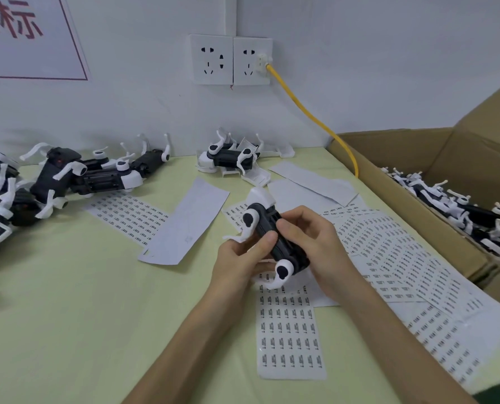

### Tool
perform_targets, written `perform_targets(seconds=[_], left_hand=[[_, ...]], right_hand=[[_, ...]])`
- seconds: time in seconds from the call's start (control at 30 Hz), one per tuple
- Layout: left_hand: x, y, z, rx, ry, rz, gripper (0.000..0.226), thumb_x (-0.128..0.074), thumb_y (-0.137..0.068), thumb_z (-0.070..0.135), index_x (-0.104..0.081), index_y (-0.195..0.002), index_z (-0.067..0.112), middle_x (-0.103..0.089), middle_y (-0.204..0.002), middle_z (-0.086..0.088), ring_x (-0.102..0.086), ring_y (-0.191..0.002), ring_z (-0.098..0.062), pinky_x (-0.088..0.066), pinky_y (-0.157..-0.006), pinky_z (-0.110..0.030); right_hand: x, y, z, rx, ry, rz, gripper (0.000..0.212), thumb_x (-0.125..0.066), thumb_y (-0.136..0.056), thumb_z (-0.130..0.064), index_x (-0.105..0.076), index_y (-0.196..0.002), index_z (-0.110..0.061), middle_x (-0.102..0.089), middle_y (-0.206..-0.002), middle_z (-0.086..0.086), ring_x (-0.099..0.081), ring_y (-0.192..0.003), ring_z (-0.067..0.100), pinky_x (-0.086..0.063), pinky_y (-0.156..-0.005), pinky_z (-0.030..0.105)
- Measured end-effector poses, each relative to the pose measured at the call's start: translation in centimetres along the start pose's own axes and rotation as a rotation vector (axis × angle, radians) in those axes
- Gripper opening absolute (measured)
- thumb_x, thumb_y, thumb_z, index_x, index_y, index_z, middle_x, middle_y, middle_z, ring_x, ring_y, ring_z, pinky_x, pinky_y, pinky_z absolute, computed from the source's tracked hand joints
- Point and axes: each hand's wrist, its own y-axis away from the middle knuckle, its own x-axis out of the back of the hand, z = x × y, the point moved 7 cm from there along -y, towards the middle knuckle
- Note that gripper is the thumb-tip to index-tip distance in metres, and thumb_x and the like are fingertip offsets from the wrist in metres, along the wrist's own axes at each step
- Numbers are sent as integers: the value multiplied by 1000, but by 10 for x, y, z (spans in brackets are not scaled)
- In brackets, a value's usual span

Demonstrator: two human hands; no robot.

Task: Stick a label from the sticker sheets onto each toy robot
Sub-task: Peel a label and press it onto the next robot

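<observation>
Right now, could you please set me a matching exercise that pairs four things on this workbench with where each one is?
Things:
1. central toy robot
2. yellow cable
3. cardboard box
4. front sticker sheet

Places:
A. flat on the table, between the forearms
B. plugged into the wall socket
C. gripped by the left hand and right hand
D. at the table's right side, holding spare toy robots

Pairs: 1-C, 2-B, 3-D, 4-A.
</observation>
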Motion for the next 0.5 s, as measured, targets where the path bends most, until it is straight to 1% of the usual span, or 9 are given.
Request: perform_targets(seconds=[0.07,0.13,0.2,0.23,0.27,0.3,0.37,0.43,0.5], left_hand=[[-1,1,1,39,88,-60,39,-70,-94,35,-74,-119,6,-72,-119,-27,-73,-105,-34,-60,-80,-34],[-1,0,5,52,273,-106,29,-69,-97,34,-76,-120,19,-74,-117,-19,-73,-100,-25,-58,-66,-24],[10,-5,9,61,540,-11,57,-75,-85,35,-63,-141,31,-71,-112,-6,-66,-93,-14,-48,-63,-15],[19,-7,12,44,624,65,75,-79,-78,37,-56,-148,29,-70,-108,-4,-66,-89,-12,-44,-69,-20],[29,-9,15,15,654,121,75,-81,-73,38,-61,-143,22,-71,-105,-4,-69,-85,-12,-46,-77,-25],[37,-10,18,-23,655,155,60,-81,-71,40,-73,-126,14,-74,-102,-4,-73,-84,-14,-53,-82,-26],[46,-10,20,-44,677,201,33,-79,-72,44,-80,-78,11,-71,-98,-8,-72,-88,-21,-59,-76,-29],[47,-9,20,-27,659,219,45,-74,-79,53,-68,-54,16,-57,-105,-14,-60,-92,-28,-50,-71,-33],[42,-10,24,-42,576,157,69,-61,-91,61,-46,-47,11,-51,-98,-17,-51,-78,-30,-37,-63,-32]], right_hand=[[-2,0,-1,18,-10,-36,22,-74,-86,-25,-73,-103,-12,-74,-96,7,-68,-93,22,-56,-85,33],[-2,-1,-3,54,-13,-53,18,-66,-92,-22,-76,-105,-15,-74,-95,3,-68,-94,20,-55,-86,33],[6,-3,-7,118,79,21,15,-62,-98,-18,-76,-101,-21,-72,-86,-8,-66,-85,11,-53,-77,24],[12,-3,-8,155,191,85,17,-62,-100,-16,-76,-99,-25,-71,-85,-11,-65,-82,8,-50,-74,19],[19,-4,-9,178,331,149,17,-63,-99,-16,-75,-99,-28,-71,-89,-12,-64,-83,6,-47,-75,17],[25,-5,-8,175,492,201,14,-66,-97,-19,-74,-102,-29,-69,-96,-12,-62,-89,7,-45,-78,19],[32,-8,2,69,836,224,24,-70,-93,-36,-70,-117,-32,-60,-114,-8,-54,-110,12,-40,-95,30],[36,-9,13,-50,1084,189,47,-67,-88,-56,-62,-130,-34,-49,-130,-8,-40,-126,15,-26,-107,38],[35,-9,20,-95,1175,138,61,-66,-84,-65,-56,-135,-34,-42,-137,-8,-31,-133,16,-18,-110,38]])
